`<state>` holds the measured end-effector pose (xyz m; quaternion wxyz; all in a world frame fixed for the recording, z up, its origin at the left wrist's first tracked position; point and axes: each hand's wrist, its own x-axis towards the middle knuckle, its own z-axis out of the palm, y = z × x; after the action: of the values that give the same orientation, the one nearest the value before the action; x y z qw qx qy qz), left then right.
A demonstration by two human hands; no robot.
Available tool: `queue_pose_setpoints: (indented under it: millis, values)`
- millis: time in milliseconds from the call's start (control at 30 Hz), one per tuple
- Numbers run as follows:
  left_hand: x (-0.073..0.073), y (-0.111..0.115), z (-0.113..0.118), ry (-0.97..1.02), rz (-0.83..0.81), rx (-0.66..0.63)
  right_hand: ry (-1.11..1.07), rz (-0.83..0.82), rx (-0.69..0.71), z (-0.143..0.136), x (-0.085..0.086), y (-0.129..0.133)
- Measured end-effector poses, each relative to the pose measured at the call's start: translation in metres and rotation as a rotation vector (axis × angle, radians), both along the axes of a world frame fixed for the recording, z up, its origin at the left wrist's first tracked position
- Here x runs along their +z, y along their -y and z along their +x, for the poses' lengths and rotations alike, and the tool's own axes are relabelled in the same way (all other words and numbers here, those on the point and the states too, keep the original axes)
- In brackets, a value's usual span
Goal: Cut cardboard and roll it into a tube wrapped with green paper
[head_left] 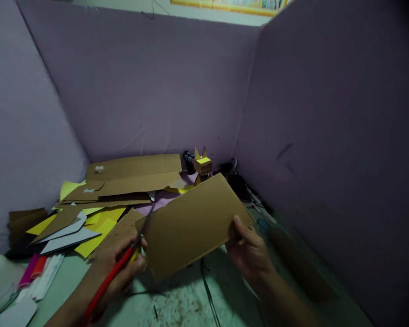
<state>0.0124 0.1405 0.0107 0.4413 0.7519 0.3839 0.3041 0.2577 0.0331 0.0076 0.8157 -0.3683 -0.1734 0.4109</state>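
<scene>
A flat, roughly rectangular piece of brown cardboard [191, 222] is held up above the green surface, tilted. My right hand [248, 245] pinches its lower right edge, thumb on the top face. My left hand [127, 256] is closed around scissors [114, 274] with red and yellow handles, blades pointing up along the cardboard's left edge. Motion blur hides whether the blades touch it. Behind the cardboard stands a small cardboard figure [203, 166] with two pointed ears and a yellow patch on top.
Large cardboard sheets [139, 181] lie at the back left, with yellow paper [98, 236] and white pieces before them. Rolls [38, 267] and white markers [47, 277] lie far left. A dark cable [209, 295] runs along the front. Purple walls enclose the surface.
</scene>
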Motion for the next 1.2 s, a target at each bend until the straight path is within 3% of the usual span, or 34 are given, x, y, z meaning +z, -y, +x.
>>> queue_pose_setpoints:
  millis: [100, 167, 300, 400, 533, 633, 867, 1033, 1200]
  values:
    - [0.005, 0.008, 0.000, -0.065, 0.163, -0.216, -0.039, -0.033, -0.071, 0.007, 0.000, -0.004]
    - [0.011, 0.010, -0.003, -0.086, 0.149, -0.305, -0.050, -0.064, -0.096, 0.013, -0.002, -0.006]
    - [0.019, 0.011, -0.009, -0.054, -0.083, -0.223, -0.058, -0.140, -0.074, 0.021, -0.006, -0.006]
    - [0.011, 0.011, -0.006, 0.053, -0.277, -0.141, -0.041, -0.186, -0.031, 0.020, -0.007, -0.005]
    - [-0.013, 0.009, 0.005, 0.155, -0.202, -0.136, -0.002, -0.199, -0.004, 0.010, -0.011, -0.004]
    - [-0.022, 0.012, 0.013, 0.175, -0.309, -0.165, 0.015, -0.203, 0.027, 0.003, -0.017, -0.003]
    - [-0.011, 0.035, 0.022, 0.234, -0.371, -0.267, 0.023, -0.244, 0.127, -0.014, -0.031, 0.002]
    - [-0.013, 0.040, 0.024, 0.295, -0.355, -0.224, -0.010, -0.263, 0.142, -0.034, -0.028, 0.008]
    - [-0.009, 0.034, 0.020, 0.386, -0.420, -0.246, -0.061, -0.184, 0.396, -0.040, -0.020, 0.015]
